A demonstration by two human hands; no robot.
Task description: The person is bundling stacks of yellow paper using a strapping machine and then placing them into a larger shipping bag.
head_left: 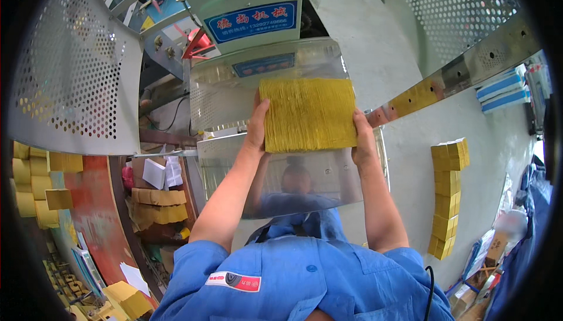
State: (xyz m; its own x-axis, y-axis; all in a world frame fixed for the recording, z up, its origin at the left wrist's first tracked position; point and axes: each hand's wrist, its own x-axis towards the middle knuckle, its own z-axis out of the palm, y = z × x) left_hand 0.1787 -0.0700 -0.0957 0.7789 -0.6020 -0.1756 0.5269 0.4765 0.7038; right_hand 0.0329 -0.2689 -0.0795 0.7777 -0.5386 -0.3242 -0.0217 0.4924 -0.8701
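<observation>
A thick stack of yellow paper sits in front of me over a shiny metal tray, its many thin edges running from far to near. My left hand presses on its left side, thumb at the edge and the other fingers mostly hidden. On the opposite side my right hand grips the stack in the same way, so it is squeezed between both palms. The polished metal tray below mirrors my arms. Whether the stack rests on the tray or hangs just above it, I cannot tell.
Beyond the tray rises a grey machine housing with a blue sign. Perforated metal panels flank it. A metal bar slants along the right. Yellow paper bundles line the floor at right; more yellow stacks lie at left beside a red board.
</observation>
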